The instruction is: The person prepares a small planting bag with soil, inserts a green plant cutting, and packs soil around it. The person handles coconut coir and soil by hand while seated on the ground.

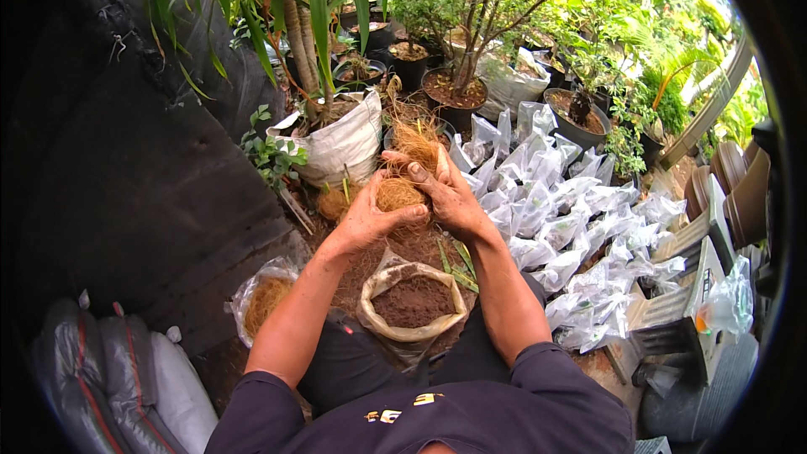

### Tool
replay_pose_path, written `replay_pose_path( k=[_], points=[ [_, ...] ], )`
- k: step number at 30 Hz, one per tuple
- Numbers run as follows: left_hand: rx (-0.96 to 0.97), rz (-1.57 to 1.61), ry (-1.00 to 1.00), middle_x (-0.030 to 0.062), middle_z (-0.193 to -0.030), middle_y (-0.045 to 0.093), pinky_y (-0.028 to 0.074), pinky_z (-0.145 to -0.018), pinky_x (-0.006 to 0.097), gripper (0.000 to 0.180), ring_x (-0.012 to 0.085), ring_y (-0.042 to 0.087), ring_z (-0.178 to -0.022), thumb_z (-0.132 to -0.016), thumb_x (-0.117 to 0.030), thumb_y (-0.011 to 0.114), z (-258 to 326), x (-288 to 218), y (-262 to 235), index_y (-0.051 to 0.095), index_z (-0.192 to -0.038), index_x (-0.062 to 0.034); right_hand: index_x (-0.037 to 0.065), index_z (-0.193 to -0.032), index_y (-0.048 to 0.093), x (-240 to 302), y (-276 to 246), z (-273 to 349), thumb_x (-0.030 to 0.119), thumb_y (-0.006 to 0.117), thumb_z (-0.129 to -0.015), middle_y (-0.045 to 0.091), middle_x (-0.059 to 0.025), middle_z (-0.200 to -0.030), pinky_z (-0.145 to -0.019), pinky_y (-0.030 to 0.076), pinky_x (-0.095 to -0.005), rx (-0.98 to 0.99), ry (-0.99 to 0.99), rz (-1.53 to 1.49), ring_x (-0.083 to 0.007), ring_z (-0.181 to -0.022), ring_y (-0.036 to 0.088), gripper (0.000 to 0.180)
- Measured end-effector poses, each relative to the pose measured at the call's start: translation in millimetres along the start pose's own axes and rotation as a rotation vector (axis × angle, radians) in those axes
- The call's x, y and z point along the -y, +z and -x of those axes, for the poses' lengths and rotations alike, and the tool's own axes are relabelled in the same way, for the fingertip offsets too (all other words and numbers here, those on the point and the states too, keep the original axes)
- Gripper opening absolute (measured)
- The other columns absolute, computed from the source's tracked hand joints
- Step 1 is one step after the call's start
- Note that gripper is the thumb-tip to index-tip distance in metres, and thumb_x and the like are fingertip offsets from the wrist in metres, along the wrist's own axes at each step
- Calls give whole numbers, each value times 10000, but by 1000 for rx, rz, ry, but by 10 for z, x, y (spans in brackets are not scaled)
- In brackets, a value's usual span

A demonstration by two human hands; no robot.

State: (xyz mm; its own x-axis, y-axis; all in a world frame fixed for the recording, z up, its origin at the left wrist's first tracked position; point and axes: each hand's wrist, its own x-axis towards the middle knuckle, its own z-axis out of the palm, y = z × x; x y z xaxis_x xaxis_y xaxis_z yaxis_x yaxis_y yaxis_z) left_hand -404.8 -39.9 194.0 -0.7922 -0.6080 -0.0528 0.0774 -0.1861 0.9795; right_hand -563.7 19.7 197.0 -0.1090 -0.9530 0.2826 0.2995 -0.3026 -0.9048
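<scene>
Both hands, left hand [366, 217] and right hand [447, 193], fingers curled closed around a clump of brown coconut fibre [398, 194] held between them above an open bag of soil [413, 303] on the ground, clear plastic bags [555, 210] just right, white sack planter [340, 147] behind.

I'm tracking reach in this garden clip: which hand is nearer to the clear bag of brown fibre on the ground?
Left. The left hand is above the fibre bag and slightly to its right, cupping a fibre clump; the right hand is farther right, past the open soil bag.
</scene>
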Motion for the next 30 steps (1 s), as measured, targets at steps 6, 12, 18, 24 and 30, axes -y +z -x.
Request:
replay_pose_path(
  k=[6, 12, 18, 24, 30],
  points=[
    [-84, -34, -91, 112, -1279, 544, 489, -977, 356, 782, 195, 553, -1173, -777, -204, 826, -28, 22, -76, 379, -1390, -11, 3, -1358, 396, -78, -3, -30, 306, 534, -1016, 606, -112, -1262, -962, 480, -327, -21, 16, -27, -182, -1123, 582, 478],
    [-133, -521, 190, 153, -1226, 569, 451, -1018, 342, 885, 196, 550, -1157, -719, -109, 830, -38, 136, 34, 328, -1437, 23, 0, -1357, 407, -189, 88, -19, 265, 541, -1020, 564, -111, -1292, -1033, 403, -304, -77, -42, 55, -150, -1192, 502, 450],
    [-329, -843, 306, 217, -1157, 627, 495, -966, 415, 683, 334, 628, -1075, -681, -265, 821, -29, -5, -85, 575, -1251, 20, 29, -1349, 479, 147, -229, -9, 164, 654, -938, 602, -88, -1271, -1034, 403, -316, -30, 107, 50, -156, -1188, 538, 466],
    [-427, -1346, 287, 235, -1201, 577, 505, -939, 461, 708, 380, 582, -1119, -670, -295, 826, 57, -41, -10, 575, -1282, -43, 50, -1240, 590, 51, -203, -55, 203, 684, -890, 568, -146, -1290, -1041, 394, -404, -314, -420, 894, -281, -1212, 531, 394],
    [-430, -1291, 214, 254, -1173, 582, 513, -917, 463, 699, 410, 591, -1093, -678, -262, 806, 7, 5, 28, 558, -1297, -52, 171, -1082, 703, -65, 65, 74, 223, 715, -812, 424, -121, -1488, -1126, 140, -517, -216, -470, 1257, -338, -1411, 329, 275]
  ],
)
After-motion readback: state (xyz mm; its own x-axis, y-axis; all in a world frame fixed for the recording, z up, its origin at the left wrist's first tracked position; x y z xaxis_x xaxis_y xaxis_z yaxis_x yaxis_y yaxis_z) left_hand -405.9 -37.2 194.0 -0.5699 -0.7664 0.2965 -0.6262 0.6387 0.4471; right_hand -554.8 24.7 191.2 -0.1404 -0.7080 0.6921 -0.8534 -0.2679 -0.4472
